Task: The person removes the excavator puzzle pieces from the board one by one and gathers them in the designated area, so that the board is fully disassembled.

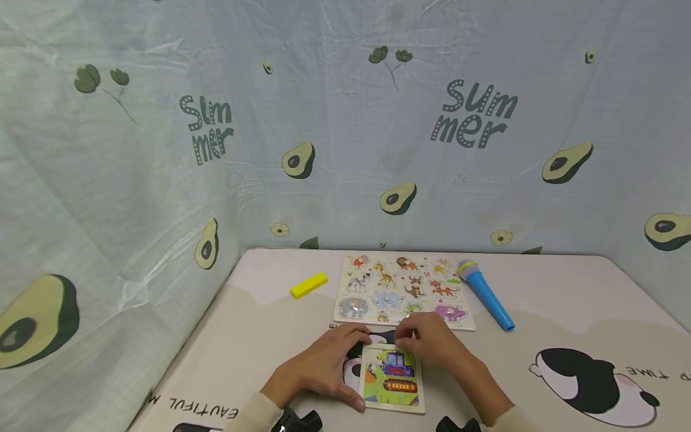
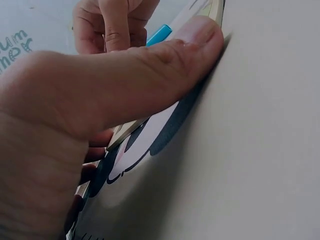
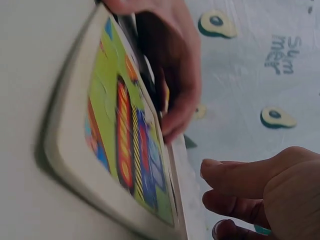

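Observation:
A small framed jigsaw puzzle (image 1: 393, 381) with a colourful digger picture lies on the table in front of me. My left hand (image 1: 326, 363) grips its left side, the thumb by the lower left corner and the fingers by the upper one. Close to the top right corner hovers my right hand (image 1: 432, 342), fingers loosely bent. In the right wrist view, a gap separates the right hand (image 3: 280, 187) from the puzzle (image 3: 125, 130), and nothing shows between thumb and fingers. The left thumb (image 2: 165, 65) covers part of the board's edge in the left wrist view.
Just behind the puzzle lies an animal peg board (image 1: 399, 291). A blue toy microphone (image 1: 488, 297) rests to its right, a yellow block (image 1: 309, 285) to its left. An avocado-printed cloth (image 1: 345, 120) hangs behind the table (image 1: 518, 360).

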Motion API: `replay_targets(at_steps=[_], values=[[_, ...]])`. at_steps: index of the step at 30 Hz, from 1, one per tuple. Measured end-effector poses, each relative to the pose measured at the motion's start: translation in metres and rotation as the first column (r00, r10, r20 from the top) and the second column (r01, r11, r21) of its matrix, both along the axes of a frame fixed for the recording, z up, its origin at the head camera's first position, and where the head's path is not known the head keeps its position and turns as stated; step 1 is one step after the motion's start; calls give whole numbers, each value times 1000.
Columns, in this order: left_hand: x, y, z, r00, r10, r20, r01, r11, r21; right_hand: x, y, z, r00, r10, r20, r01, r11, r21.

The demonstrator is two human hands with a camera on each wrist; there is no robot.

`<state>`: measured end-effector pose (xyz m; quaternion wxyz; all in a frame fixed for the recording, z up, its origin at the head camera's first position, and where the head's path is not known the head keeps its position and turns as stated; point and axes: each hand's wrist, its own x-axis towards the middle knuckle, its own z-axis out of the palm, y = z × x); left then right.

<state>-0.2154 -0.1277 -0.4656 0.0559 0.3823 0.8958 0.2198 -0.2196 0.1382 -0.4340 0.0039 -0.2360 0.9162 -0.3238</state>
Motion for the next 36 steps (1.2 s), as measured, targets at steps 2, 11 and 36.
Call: replay_targets(at_steps=[2, 11, 36], values=[[0, 0, 0, 1000, 2, 5, -2, 1000, -1, 2, -7, 0, 998, 50, 30, -50, 999, 6], [-2, 0, 1, 1000, -2, 8, 3, 1000, -6, 5, -20, -7, 988, 132, 86, -138, 988, 70], [0, 1, -3, 997, 41, 69, -43, 999, 23, 16, -28, -17, 996, 91, -6, -89, 984, 154]])
